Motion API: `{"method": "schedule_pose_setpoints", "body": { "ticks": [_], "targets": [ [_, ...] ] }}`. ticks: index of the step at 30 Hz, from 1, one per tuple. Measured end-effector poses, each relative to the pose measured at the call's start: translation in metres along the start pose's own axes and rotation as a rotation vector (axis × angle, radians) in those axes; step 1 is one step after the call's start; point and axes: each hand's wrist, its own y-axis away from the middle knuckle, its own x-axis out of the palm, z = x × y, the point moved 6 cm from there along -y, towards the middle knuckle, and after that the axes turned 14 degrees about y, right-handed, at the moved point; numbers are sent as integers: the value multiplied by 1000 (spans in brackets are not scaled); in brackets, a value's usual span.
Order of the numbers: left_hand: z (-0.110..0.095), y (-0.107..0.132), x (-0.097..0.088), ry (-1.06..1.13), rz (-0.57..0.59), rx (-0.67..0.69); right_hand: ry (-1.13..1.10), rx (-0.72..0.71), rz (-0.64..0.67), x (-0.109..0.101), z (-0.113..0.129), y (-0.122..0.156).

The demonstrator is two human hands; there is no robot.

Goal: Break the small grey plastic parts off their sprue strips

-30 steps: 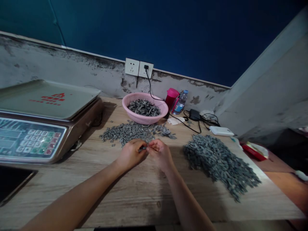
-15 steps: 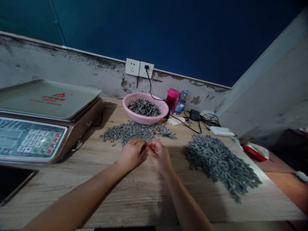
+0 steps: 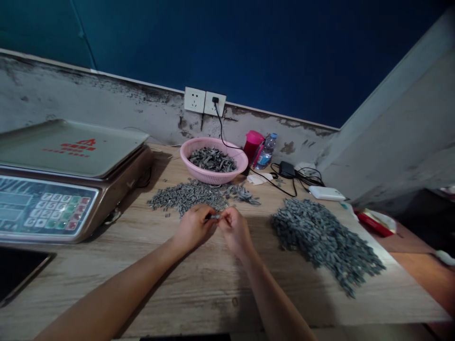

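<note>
The workbench top (image 3: 199, 293) is a matt, wood-grain board with a scuffed surface, and the heaped grey pieces (image 3: 320, 237) at two o'clock on it, like the small grey piece (image 3: 213, 216) at the centre, look dull and matt, though whether metal or plastic cannot be told. At twelve o'clock stand a pink plastic basket (image 3: 197, 173) with a soft sheen and a clear plastic water bottle (image 3: 267, 152), while at ten o'clock a digital scale (image 3: 71, 151) has a smooth metal platter and a glossy keypad (image 3: 53, 210). Beyond them, rough, flaking plaster (image 3: 88, 106) meets smooth blue paint (image 3: 249, 47).
</note>
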Motion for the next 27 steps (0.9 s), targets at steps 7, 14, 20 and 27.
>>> {"method": "schedule_pose_setpoints", "body": {
  "ticks": [7,14,20,27],
  "targets": [
    [31,1,5,798,-142,-487,-332,-35,48,-3,2,-4],
    [23,0,7,1226,-172,-464,-517,-8,186,-6,11,1],
    [18,1,10,1199,-76,-472,-607,84,162,-10,6,-3],
    [13,2,15,898,6,-396,-422,-25,83,-13,3,-8]
  ]
}}
